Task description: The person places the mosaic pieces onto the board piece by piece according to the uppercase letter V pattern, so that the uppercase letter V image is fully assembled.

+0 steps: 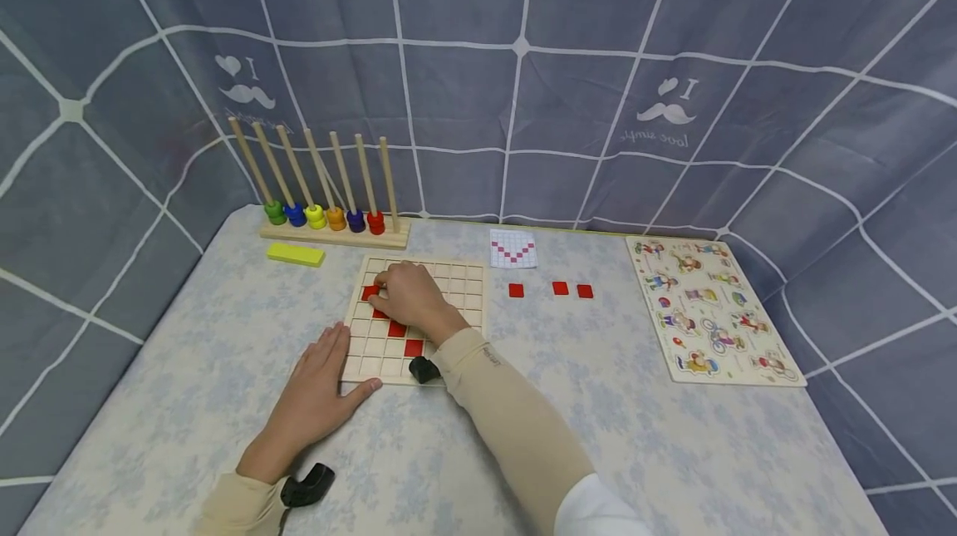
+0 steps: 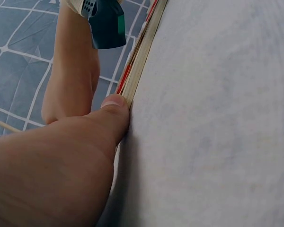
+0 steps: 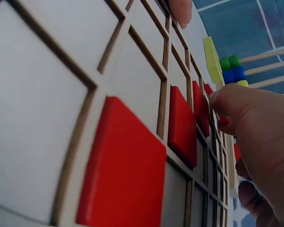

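Note:
A wooden grid board [image 1: 366, 366] lies flat on the table, with several red square tiles set diagonally across its cells. My right hand [image 1: 413, 295] reaches over the board, thumb and index finger pinching the uppermost red tile [image 1: 370, 292] at the left side. In the right wrist view, the nearest red tile [image 3: 125, 165] sits in a cell, and the fingertips meet at the far end of the row. My left hand [image 1: 321, 386] rests at the board's lower left corner, fingers straight along the left edge. Its thumb [image 2: 114, 100] touches the front edge.
Three loose red tiles [image 1: 561, 288] lie right of the board, near a pattern card [image 1: 513, 249]. Behind stands a peg rack with coloured rings [image 1: 336, 220], a yellow bar [image 1: 295, 254] before it. A picture puzzle board [image 1: 706, 312] lies at the right.

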Tool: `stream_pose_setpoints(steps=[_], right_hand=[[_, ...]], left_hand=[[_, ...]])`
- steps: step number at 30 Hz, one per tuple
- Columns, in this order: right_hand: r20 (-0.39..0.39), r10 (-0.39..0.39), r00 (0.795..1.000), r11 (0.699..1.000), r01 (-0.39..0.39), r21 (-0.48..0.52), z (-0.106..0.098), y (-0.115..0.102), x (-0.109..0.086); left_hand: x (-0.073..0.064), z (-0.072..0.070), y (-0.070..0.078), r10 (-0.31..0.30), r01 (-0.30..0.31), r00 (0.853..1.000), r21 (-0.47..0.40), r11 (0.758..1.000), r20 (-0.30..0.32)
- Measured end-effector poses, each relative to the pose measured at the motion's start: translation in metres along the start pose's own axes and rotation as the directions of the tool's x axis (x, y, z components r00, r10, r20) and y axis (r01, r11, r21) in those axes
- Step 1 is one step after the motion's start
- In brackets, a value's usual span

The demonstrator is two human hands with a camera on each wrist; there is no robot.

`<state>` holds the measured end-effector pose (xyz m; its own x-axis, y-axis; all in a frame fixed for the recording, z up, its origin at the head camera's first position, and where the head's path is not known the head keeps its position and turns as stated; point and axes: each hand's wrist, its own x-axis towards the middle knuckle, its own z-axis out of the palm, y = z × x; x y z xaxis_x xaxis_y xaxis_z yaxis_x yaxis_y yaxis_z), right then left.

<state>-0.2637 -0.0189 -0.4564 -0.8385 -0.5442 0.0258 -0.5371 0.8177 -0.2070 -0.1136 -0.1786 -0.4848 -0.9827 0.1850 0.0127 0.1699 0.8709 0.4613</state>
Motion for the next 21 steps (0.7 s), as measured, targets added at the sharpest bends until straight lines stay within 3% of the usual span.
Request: stream_pose_setpoints(steps=[7, 16, 21], right_hand=[[0.006, -0.018, 1.000, 0.999, 0.018, -0.042, -0.002, -0.005, 0.006], [0.038, 0.052, 0.998, 0.999, -0.051, -0.019, -0.006, -0.013, 0.008], [0.023, 0.086, 0.996, 0.996, -0.086, -0.006, -0.004, -0.016, 0.006]], left_hand=[[0.001, 0.000, 0.001, -0.001, 0.001, 1.000, 0.002, 1.000, 0.001], [0.001, -0.001, 0.001, 0.015, -0.015, 0.999, -0.007, 1.000, -0.038], [0.001, -0.001, 0.003, 0.006, -0.007, 1.000, -0.009, 1.000, -0.018]])
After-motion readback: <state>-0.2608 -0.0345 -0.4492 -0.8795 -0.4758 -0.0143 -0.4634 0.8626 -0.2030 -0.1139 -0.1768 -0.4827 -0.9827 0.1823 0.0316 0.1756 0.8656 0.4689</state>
